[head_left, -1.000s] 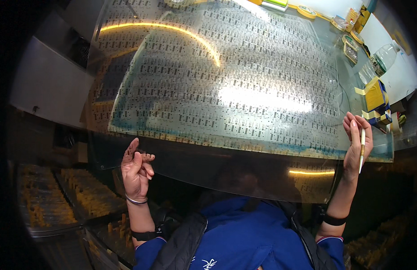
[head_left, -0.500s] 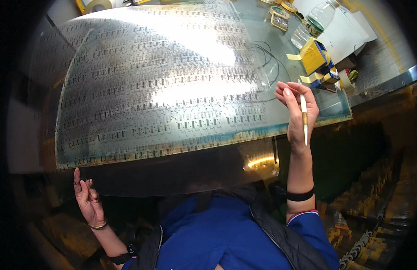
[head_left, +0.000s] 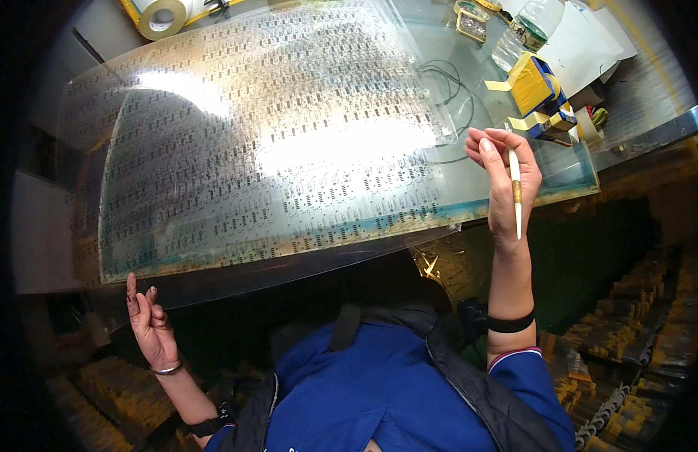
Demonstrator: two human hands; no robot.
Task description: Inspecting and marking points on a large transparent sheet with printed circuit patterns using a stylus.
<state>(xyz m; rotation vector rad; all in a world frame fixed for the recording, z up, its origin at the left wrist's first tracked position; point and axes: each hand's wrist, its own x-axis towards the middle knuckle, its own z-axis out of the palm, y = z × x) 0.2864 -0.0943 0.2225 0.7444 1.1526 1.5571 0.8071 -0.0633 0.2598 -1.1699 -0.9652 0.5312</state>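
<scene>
A wide, clear printed sheet lies over the glass tabletop, spread from 9 o'clock past 12, and its transparent near margin seems to hang past the table's front edge. It looks light for its size, thin and floppy, so it would likely sag or kink if lifted from one point; the glossy face is probably slippery, and the fine printing could scratch or pick up finger marks. The best hold would be by the plain margins, two corners at once.

The left hand, at 8 o'clock, has its index finger straight up and the others curled, right by the sheet's near-left edge; whether it pinches the film I cannot tell. The right hand, towards 2 o'clock, has its fingers closed around a slim white pen-like tool with a brownish band (light and stiff, by the look of it, and easiest held at that band).

As for writing, the sheet carries rows of dark dashes and dots, no words I can make out. The bottle between 1 and 2 o'clock wears a label too small to read; the yellow-and-blue tape dispenser below it shows no legible lettering.
</scene>
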